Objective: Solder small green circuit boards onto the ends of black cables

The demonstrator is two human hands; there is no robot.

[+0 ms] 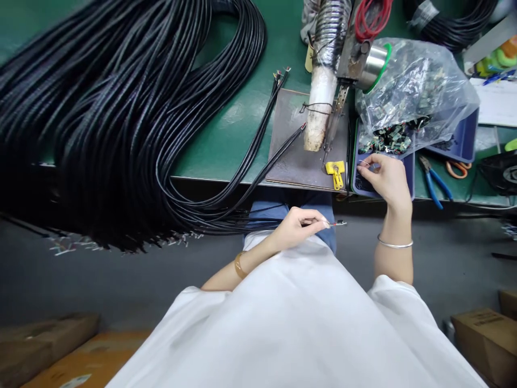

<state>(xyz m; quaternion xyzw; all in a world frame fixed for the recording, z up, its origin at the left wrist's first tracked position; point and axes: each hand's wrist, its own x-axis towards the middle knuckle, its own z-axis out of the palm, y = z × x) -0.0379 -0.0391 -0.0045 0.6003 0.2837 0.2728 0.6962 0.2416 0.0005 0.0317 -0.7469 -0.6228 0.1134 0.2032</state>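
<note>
Above my lap, my left hand (301, 227) pinches a black cable near its end, thumb against fingers. Past the fingertips sticks a small dark and pale piece (339, 222), perhaps a little circuit board, with a bit of red wire beside it. My right hand (385, 178) is over the near part of a blue tray (409, 175), its thumb and index finger together. A thin pale strand shows at those fingertips, too fine to identify. Small green circuit boards (390, 139) lie in the tray's far part, partly under a clear plastic bag (420, 81).
A big bundle of black cables (161, 108) covers the left bench and hangs over its edge. A soldering iron stand (343, 81), solder spool (374, 67) and duct (321, 102) rise above a grey board (286, 145). A yellow clip (336, 173) and blue pliers (432, 180) lie nearby.
</note>
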